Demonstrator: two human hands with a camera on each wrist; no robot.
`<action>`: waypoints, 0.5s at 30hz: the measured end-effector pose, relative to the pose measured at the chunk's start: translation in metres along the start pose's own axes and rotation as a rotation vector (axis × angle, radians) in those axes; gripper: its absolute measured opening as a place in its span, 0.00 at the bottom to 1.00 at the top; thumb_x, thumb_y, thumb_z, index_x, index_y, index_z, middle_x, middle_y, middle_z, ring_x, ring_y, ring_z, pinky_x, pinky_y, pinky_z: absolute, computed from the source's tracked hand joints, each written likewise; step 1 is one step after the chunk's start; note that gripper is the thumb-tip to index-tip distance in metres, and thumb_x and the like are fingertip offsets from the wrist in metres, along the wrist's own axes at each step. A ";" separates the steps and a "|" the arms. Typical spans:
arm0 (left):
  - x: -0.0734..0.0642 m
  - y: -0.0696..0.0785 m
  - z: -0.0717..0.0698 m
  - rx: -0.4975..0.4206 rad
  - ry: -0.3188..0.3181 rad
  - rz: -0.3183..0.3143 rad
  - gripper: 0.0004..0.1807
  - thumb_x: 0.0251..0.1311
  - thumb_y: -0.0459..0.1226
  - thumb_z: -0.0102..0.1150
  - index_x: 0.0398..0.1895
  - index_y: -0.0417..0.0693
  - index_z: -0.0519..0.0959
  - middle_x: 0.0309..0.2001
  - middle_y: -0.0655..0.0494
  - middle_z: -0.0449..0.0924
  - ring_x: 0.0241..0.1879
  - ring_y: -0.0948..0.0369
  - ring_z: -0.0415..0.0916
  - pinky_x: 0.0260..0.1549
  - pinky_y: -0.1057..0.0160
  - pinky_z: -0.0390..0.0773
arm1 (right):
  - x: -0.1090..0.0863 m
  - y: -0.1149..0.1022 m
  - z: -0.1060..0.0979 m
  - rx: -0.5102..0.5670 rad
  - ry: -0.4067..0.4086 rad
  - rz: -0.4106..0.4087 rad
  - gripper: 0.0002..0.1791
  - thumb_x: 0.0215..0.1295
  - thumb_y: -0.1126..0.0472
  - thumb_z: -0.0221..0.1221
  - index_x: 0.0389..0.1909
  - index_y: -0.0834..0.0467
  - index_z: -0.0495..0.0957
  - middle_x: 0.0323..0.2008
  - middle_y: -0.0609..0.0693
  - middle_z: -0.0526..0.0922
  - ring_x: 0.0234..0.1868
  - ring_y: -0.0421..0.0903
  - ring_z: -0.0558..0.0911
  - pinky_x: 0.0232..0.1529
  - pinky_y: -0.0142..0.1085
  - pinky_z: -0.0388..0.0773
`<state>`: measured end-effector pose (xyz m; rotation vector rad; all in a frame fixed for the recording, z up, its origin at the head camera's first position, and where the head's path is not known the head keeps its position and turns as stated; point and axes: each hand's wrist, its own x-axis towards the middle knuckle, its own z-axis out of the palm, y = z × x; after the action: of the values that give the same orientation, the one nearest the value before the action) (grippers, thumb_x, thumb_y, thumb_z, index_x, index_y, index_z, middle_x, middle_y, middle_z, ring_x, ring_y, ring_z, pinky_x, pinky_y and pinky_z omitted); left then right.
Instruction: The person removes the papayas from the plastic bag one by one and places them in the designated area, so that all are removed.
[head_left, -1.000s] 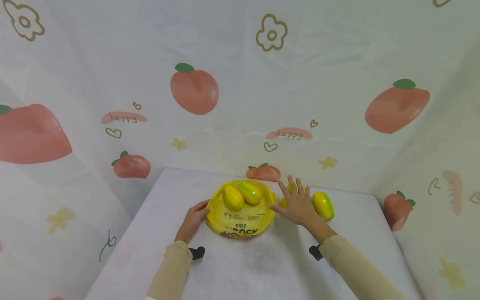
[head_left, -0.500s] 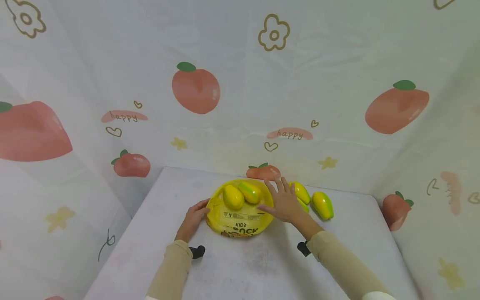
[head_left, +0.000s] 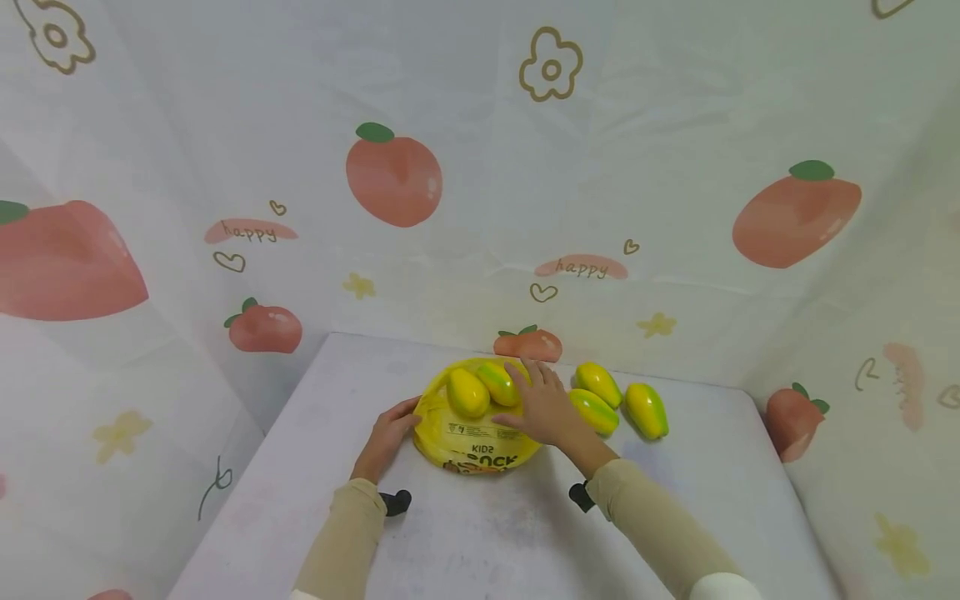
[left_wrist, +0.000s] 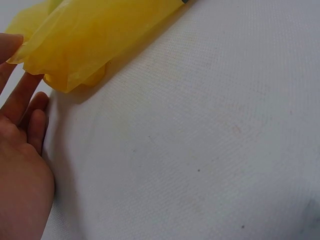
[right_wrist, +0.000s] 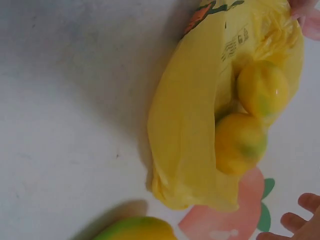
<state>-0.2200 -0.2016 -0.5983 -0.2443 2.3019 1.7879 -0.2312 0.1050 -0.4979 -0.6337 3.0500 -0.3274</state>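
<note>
A yellow plastic bag [head_left: 480, 457] with printed text stands on the table, its mouth spread wide. Inside lie two glossy yellow-and-green fruits [head_left: 467, 394], papaya-like in shape. At the bag's left rim my left hand [head_left: 386, 437] pinches the plastic between thumb and finger, as the left wrist view of the bag edge [left_wrist: 85, 45] shows. My right hand [head_left: 549, 410] hovers by the bag's right side with fingers spread, partly covering that rim in the head view. In the right wrist view the right hand [right_wrist: 302, 225] is apart from the bag [right_wrist: 185, 125] and holds nothing.
Three more yellow-and-green fruits lie on the table right of the bag: a rear one [head_left: 597, 384], a nearer one [head_left: 594, 413] and a rightmost one [head_left: 647, 411]. A fruit-printed white curtain [head_left: 465, 275] hangs close behind the table [head_left: 480, 542].
My right hand has moved left, away from above the loose fruits to the bag's right side, uncovering them. The left hand keeps its grip on the bag's rim.
</note>
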 end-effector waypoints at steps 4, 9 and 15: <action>0.001 0.000 0.000 0.003 -0.001 0.003 0.27 0.68 0.42 0.54 0.71 0.55 0.73 0.74 0.53 0.70 0.79 0.50 0.59 0.79 0.43 0.57 | 0.004 -0.006 0.006 0.029 -0.001 0.007 0.56 0.58 0.26 0.61 0.81 0.46 0.52 0.80 0.58 0.53 0.77 0.64 0.61 0.73 0.63 0.66; 0.001 0.000 -0.001 0.006 -0.008 0.009 0.27 0.69 0.42 0.53 0.71 0.55 0.73 0.74 0.53 0.70 0.79 0.50 0.59 0.79 0.43 0.56 | 0.007 -0.013 0.010 0.049 0.008 -0.014 0.55 0.59 0.28 0.62 0.80 0.49 0.54 0.78 0.60 0.58 0.74 0.65 0.65 0.68 0.64 0.71; 0.001 0.001 -0.001 0.005 -0.016 -0.006 0.28 0.69 0.43 0.53 0.72 0.56 0.72 0.76 0.53 0.68 0.80 0.49 0.56 0.80 0.42 0.54 | 0.011 -0.018 0.012 0.030 0.005 -0.041 0.53 0.58 0.29 0.63 0.78 0.52 0.60 0.75 0.61 0.64 0.70 0.66 0.70 0.66 0.63 0.74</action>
<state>-0.2210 -0.2021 -0.5971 -0.2351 2.2920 1.7752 -0.2338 0.0816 -0.5055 -0.6959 3.0339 -0.3756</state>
